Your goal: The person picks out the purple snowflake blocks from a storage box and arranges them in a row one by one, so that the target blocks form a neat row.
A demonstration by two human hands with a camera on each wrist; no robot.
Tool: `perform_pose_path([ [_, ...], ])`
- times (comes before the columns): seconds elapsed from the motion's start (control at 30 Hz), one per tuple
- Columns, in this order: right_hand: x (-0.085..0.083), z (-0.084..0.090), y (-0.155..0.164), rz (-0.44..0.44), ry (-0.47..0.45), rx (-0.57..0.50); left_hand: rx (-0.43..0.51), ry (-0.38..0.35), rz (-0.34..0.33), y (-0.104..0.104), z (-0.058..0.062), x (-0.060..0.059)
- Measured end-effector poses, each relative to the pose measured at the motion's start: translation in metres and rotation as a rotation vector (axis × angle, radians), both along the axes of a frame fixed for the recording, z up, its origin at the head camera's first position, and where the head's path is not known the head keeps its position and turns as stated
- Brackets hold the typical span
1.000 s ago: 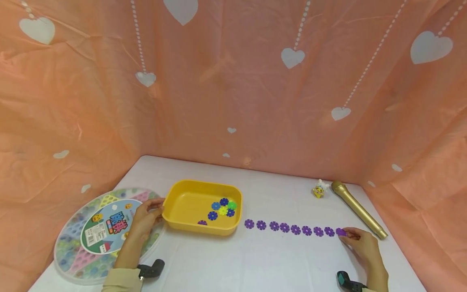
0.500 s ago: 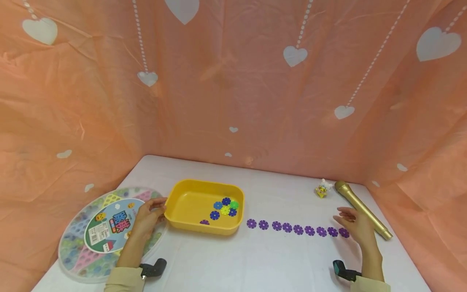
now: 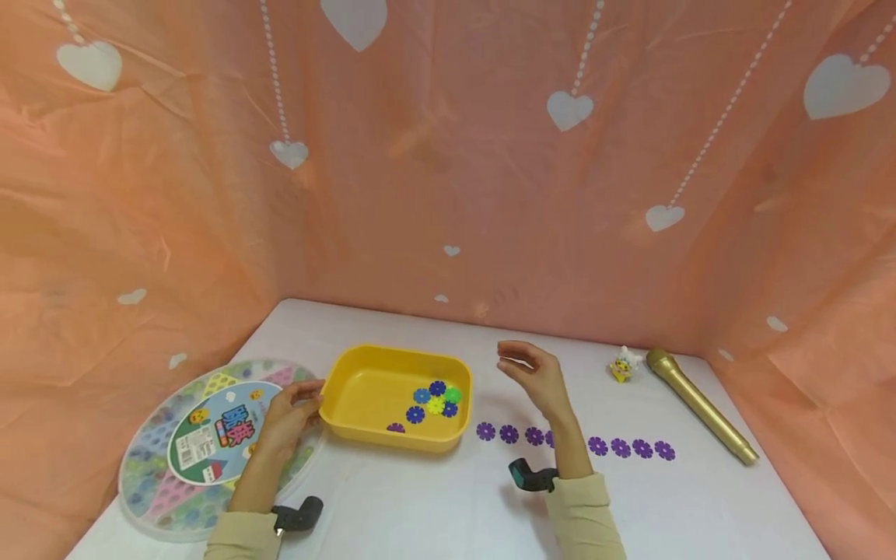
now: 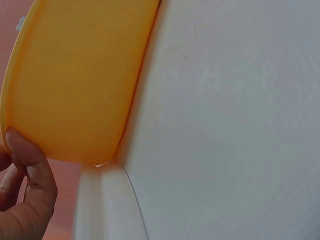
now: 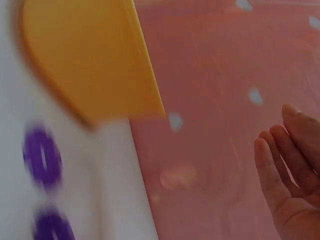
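Tabletop [image 3: 434,498] carries a round game board [image 3: 203,443] at left; beside it a yellow tray [image 3: 364,385], its left rim gripped by the left hand [image 3: 283,420]. Purple flower discs [image 3: 619,447] run rightward; right hand [image 3: 535,373] hovers above them, relaxed, empty.

We see the head view bright and evenly lit, the peach backdrop [image 3: 448,155] glowing softly with no glare, its straight lines bowing toward the frame corners. Faint shadows fall beneath the yellow tray [image 3: 395,398] and the right hand [image 3: 535,377] on the white table [image 3: 420,505]. Our left wrist view is sharp enough but very close. In our right wrist view, motion blur smears the purple discs [image 5: 42,157] and the tray's edge.
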State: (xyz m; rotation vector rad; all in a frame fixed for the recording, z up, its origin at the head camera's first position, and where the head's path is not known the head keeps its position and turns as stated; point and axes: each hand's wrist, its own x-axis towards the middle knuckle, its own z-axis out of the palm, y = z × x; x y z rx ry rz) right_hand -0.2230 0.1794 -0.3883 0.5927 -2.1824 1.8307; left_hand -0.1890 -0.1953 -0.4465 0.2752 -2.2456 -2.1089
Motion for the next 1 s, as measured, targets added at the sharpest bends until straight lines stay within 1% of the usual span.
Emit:
perform_pose_path([
  [0.13, -0.001, 0.002, -0.026, 0.036, -0.063, 0.014, 0.006, -0.008, 0.003, 0.001, 0.0, 0.001],
  [0.27, -0.003, 0.003, -0.039, 0.061, -0.096, 0.022, 0.008, -0.014, 0.003, 0.001, 0.001, 0.002],
  [0.53, -0.004, 0.003, -0.056, 0.116, -0.112, 0.058, 0.004, -0.005, 0.008, 0.001, 0.001, 0.001],
  [0.77, -0.024, -0.027, -0.073, 0.157, -0.137, 0.094, 0.003, -0.009, 0.014, 0.0, 0.001, 0.0],
  [0.87, -0.025, -0.031, -0.081, 0.18, -0.146, 0.12, 0.006, -0.007, 0.011, 0.0, 0.0, 0.0],
  [1.0, -0.025, -0.034, -0.087, 0.188, -0.168, 0.149, 0.009, -0.011, 0.006, 0.0, 0.0, -0.001],
])
